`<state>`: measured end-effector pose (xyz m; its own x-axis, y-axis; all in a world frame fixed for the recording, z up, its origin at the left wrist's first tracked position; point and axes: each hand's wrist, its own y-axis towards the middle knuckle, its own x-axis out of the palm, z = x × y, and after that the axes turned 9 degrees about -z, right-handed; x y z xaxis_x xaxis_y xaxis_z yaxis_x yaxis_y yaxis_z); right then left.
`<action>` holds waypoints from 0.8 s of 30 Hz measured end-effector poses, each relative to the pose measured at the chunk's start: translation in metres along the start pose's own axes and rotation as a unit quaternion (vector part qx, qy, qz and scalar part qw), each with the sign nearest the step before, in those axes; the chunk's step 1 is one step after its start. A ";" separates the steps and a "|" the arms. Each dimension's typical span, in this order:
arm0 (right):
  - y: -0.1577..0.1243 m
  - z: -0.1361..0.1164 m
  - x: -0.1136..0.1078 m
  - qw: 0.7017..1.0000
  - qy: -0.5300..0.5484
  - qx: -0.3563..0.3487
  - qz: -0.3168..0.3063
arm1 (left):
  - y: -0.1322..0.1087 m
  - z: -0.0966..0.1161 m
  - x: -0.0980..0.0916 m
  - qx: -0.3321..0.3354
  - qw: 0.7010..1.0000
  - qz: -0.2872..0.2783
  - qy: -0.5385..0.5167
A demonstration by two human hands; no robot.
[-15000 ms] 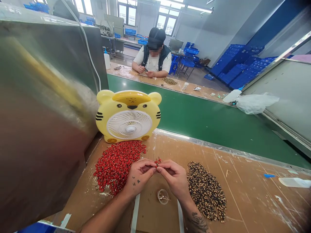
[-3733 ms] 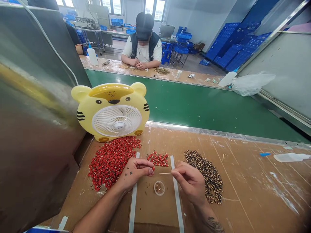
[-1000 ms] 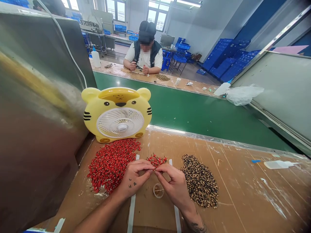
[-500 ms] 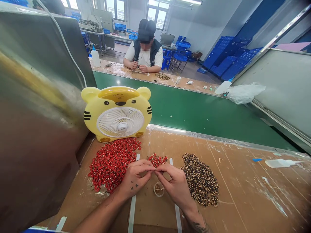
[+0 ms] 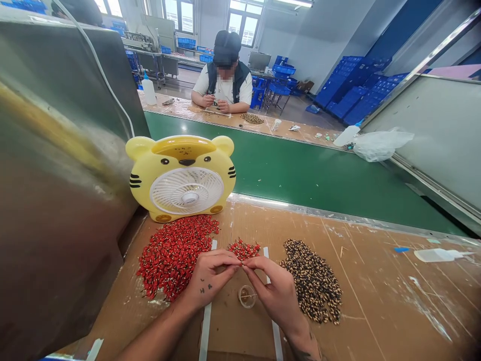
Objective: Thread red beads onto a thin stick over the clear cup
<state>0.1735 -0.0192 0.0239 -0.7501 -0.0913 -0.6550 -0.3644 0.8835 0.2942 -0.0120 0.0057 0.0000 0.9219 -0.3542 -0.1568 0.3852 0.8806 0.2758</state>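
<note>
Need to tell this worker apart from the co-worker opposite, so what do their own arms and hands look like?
The left forearm and right forearm are bare, with no sleeves; the left hand and right hand wear no gloves. The left hand has small dark tattoo marks on its back; the right forearm has a dark tattoo near the wrist.

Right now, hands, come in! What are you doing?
Left hand and right hand pinched together, fingertips meeting. Small red bead pile just above them. Little clear cup beside right hand.
</note>
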 end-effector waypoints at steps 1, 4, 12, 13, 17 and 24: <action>0.001 -0.001 -0.001 1.000 -0.007 -0.022 0.000 | 0.000 0.000 0.000 -0.015 1.000 0.001 -0.014; 0.003 -0.001 -0.002 0.998 -0.028 -0.061 -0.003 | -0.001 0.000 0.000 -0.056 0.998 -0.004 -0.041; 0.003 0.000 -0.005 0.998 -0.026 -0.056 -0.014 | -0.002 0.000 0.003 -0.109 0.991 -0.007 -0.074; 0.003 0.000 -0.006 0.998 -0.025 -0.056 -0.017 | -0.002 0.000 0.003 -0.111 0.990 -0.006 -0.083; 0.005 0.001 -0.004 0.998 -0.026 -0.041 -0.046 | -0.003 -0.002 0.005 -0.118 0.989 -0.002 -0.092; 0.009 0.016 -0.008 1.000 -0.026 -0.009 -0.009 | 0.007 -0.004 0.002 -0.121 0.992 -0.036 0.011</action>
<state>0.1854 -0.0033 0.0203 -0.7134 -0.0835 -0.6958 -0.3883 0.8736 0.2932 -0.0072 0.0122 -0.0023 0.8902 -0.4141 -0.1900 0.4265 0.9041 0.0280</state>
